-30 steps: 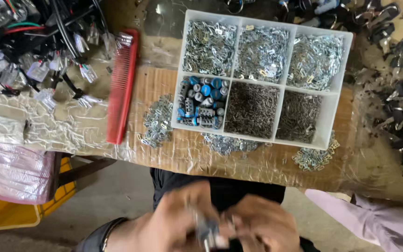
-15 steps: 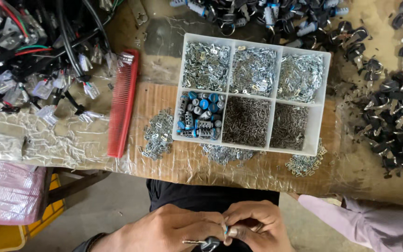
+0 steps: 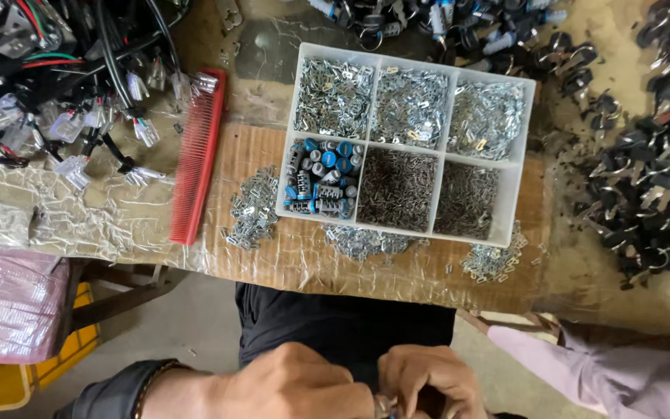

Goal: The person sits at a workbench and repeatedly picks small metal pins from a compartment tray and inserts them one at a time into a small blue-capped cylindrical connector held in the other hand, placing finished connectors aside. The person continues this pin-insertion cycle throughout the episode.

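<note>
Metal glints between both hands at the bottom edge: the left hand (image 3: 292,384) and right hand (image 3: 432,380) are curled tight together, pinching a small silvery part (image 3: 384,405) over the lap, well below the counter (image 3: 288,256) and its white compartment tray (image 3: 525,167)

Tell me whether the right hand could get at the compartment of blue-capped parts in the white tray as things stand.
Probably yes, once it lets go: the right hand is closed with the left hand around a small metal part over the lap. The blue-capped parts lie uncovered in the white tray, nothing standing between.
</note>
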